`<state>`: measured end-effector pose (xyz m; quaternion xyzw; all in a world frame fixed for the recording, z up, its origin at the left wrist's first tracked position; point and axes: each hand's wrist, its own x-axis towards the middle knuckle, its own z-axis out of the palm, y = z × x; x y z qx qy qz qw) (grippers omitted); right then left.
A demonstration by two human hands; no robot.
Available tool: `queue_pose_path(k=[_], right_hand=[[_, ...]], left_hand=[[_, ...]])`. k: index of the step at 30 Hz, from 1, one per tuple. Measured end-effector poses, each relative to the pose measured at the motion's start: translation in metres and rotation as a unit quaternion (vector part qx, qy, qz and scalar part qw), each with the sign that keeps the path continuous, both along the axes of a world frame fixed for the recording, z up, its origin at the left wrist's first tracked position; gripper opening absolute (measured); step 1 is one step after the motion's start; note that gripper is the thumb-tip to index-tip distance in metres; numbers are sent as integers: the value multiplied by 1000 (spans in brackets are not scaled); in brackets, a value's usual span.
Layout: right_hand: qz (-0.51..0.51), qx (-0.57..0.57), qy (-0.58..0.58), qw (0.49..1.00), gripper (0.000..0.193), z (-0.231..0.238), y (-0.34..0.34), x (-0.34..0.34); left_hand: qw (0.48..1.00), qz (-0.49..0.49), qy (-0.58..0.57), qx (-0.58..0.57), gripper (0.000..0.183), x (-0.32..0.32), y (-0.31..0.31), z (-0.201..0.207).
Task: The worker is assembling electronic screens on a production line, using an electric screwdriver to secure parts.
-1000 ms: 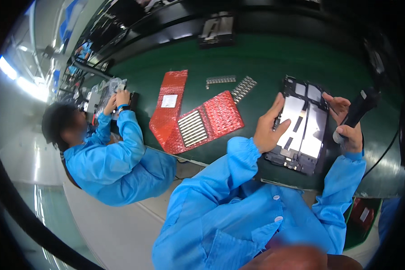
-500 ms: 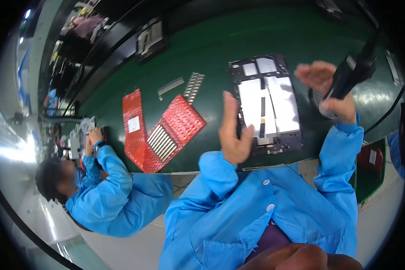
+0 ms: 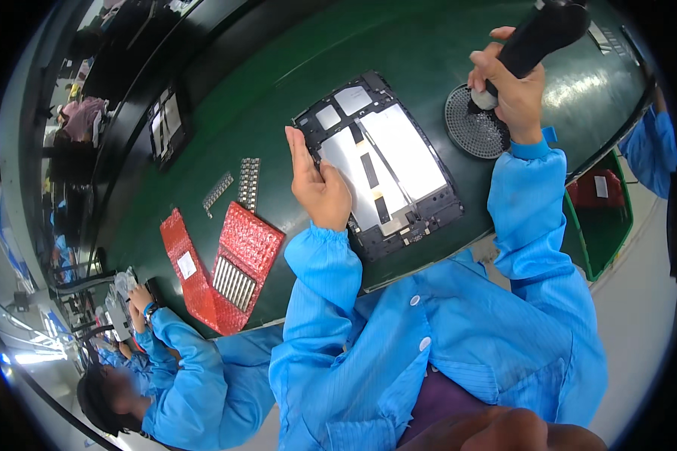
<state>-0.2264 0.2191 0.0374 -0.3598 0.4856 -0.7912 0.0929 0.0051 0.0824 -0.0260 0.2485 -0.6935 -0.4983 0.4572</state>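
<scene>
An opened tablet-like device (image 3: 421, 146) with a black frame and shiny white panels lies tilted on the green table in front of me. My left hand (image 3: 320, 184) rests along its left edge, fingers stretched out and thumb over the frame. To the right of the device, my right hand (image 3: 517, 94) is wrapped around the lower part of a black electric screwdriver (image 3: 545, 37). A pale round part shows at the tool's lower end. Beneath it sits a round, grey perforated dish (image 3: 459, 124), partly covered by the hand.
Left of the device lies red bubble wrap (image 3: 252, 237) with several metal strips (image 3: 233, 284). Beyond it are a perforated strip (image 3: 249, 184) and a thinner one (image 3: 218, 194). Another device (image 3: 165, 124) lies farther left. A co-worker (image 3: 180, 376) sits at left; a green bin (image 3: 598, 229) stands at right.
My right hand has closed on the black screwdriver, over the round dish. My left hand has come against the device's left edge. The view has turned, so the device looks more tilted.
</scene>
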Motion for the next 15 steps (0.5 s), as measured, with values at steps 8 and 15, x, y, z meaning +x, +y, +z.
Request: queue_pose_path(k=[8,15], right_hand=[[-46,9,29,998,42,7,17,-16],[-25,6,39,999,45,1,31,-22]], left_hand=[[999,-5,-35,-4,64,-2,-1,6],[945,73,-224,-226,61,-6,-5,29]])
